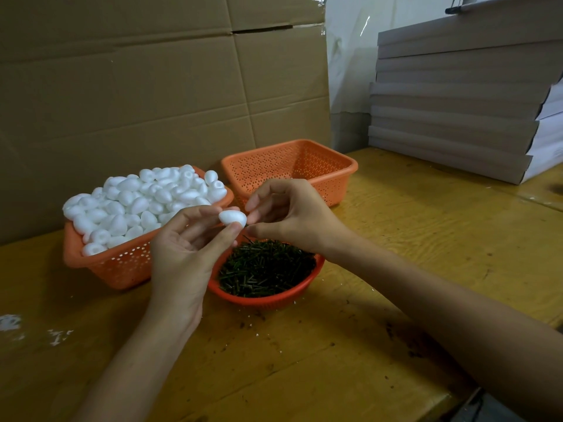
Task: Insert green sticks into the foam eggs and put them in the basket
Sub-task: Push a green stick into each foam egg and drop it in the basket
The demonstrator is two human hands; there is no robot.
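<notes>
While our left hand [185,248] holds it up above the table [411,239], one white foam egg [233,218] sits pinched between that hand's thumb and its curled fingers [201,211]. Our right hand [289,217] meets the egg from the other side. Its fingers [259,202] are curled, and the thumb and forefinger tips are drawn together right at the egg's end. We cannot tell whether they have anything between them.

Just below the hands, a round red bowl [274,300] rests on the table, heaped with short dark green sticks [265,269]. To the left, just beside the bowl, an orange basket [73,248] with perforated walls is piled above its rim with loose foam eggs [137,202]. A second orange basket [350,169] of the same kind stands behind the bowl, just beside the first.

The table is yellowish wood, scuffed and speckled with dark bits near the bowl. White foam crumbs [9,322] lie at its left edge. Large brown cardboard boxes [152,86] rise behind the baskets. A tall stack of flat grey boxes [457,102] sits on the table's far right.
</notes>
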